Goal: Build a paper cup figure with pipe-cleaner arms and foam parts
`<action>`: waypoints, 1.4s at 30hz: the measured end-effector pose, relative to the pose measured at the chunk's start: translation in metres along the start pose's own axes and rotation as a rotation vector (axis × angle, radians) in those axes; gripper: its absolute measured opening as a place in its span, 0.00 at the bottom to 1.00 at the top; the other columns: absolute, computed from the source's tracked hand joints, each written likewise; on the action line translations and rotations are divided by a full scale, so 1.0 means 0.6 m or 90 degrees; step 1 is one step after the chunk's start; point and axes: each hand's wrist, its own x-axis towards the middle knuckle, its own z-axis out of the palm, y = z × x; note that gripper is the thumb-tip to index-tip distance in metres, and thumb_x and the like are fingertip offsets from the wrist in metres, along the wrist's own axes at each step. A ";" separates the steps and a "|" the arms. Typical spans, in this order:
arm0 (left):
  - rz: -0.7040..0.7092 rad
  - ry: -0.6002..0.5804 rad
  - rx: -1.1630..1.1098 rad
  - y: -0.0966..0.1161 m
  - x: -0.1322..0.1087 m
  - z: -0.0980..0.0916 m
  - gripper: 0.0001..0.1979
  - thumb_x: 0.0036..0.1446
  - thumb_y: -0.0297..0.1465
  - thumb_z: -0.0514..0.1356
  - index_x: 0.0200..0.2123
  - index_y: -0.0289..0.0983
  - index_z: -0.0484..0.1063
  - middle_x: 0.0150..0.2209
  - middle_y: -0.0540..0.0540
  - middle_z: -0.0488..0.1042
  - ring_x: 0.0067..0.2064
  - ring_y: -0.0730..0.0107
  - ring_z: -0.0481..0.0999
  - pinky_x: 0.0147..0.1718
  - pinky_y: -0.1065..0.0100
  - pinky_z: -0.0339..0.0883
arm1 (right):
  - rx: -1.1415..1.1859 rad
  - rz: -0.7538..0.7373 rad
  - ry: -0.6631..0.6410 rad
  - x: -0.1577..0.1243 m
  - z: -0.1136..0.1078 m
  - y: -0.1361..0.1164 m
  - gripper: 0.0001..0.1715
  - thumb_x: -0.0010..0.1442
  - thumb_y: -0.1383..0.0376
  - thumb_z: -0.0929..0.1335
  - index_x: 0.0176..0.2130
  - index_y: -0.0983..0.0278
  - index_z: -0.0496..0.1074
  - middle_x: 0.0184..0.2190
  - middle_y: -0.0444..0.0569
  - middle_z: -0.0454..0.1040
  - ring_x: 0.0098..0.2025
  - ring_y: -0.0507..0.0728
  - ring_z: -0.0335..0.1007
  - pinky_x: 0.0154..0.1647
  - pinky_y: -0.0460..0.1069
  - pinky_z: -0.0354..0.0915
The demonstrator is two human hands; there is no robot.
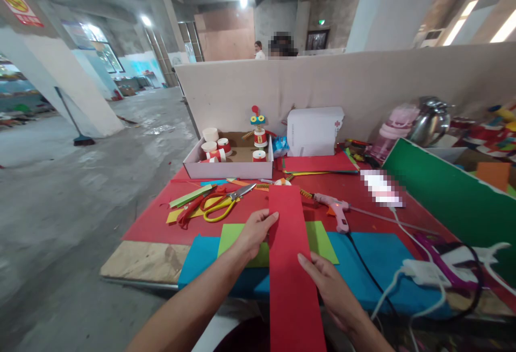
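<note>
A long red paper strip (291,255) runs from the table's middle down toward me. My left hand (255,231) grips its left edge, thumb on top. At the lower right edge of the strip, my right hand (327,286) pinches it with fingers on the paper. Under the strip lie a green sheet (322,239) and a blue sheet (374,266). Yellow-handled scissors (224,204) rest just left of my left hand. A pink glue gun (335,208) lies right of the strip's top.
An open cardboard box (229,168) at the back holds paper cups and a small cup figure (258,133). A white box (314,131), a pink bottle (392,130), a kettle (429,121), a green board (451,196) and a power strip (423,272) with cables stand at the right. Someone stands far behind the partition.
</note>
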 end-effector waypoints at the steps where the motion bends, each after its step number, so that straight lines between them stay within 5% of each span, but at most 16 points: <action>1: 0.001 0.000 -0.003 0.001 0.001 0.000 0.21 0.36 0.46 0.68 0.23 0.36 0.67 0.19 0.53 0.69 0.17 0.79 0.64 0.16 0.75 0.52 | -0.001 -0.003 0.000 0.000 0.001 -0.002 0.29 0.47 0.46 0.74 0.41 0.63 0.76 0.34 0.50 0.81 0.39 0.63 0.78 0.43 0.57 0.71; 32: 0.021 0.003 -0.012 0.003 0.010 -0.001 0.22 0.35 0.48 0.69 0.24 0.36 0.69 0.19 0.53 0.70 0.19 0.77 0.66 0.17 0.75 0.54 | -0.031 -0.029 0.003 0.010 -0.008 -0.003 0.30 0.48 0.44 0.73 0.41 0.64 0.76 0.34 0.51 0.81 0.40 0.64 0.77 0.44 0.58 0.70; 42: 0.035 -0.095 0.021 0.003 -0.031 -0.033 0.22 0.37 0.42 0.72 0.32 0.33 0.76 0.32 0.42 0.80 0.33 0.64 0.78 0.35 0.66 0.70 | -0.133 -0.073 -0.038 0.007 -0.011 0.002 0.26 0.52 0.43 0.69 0.36 0.62 0.75 0.30 0.47 0.79 0.33 0.57 0.75 0.35 0.50 0.70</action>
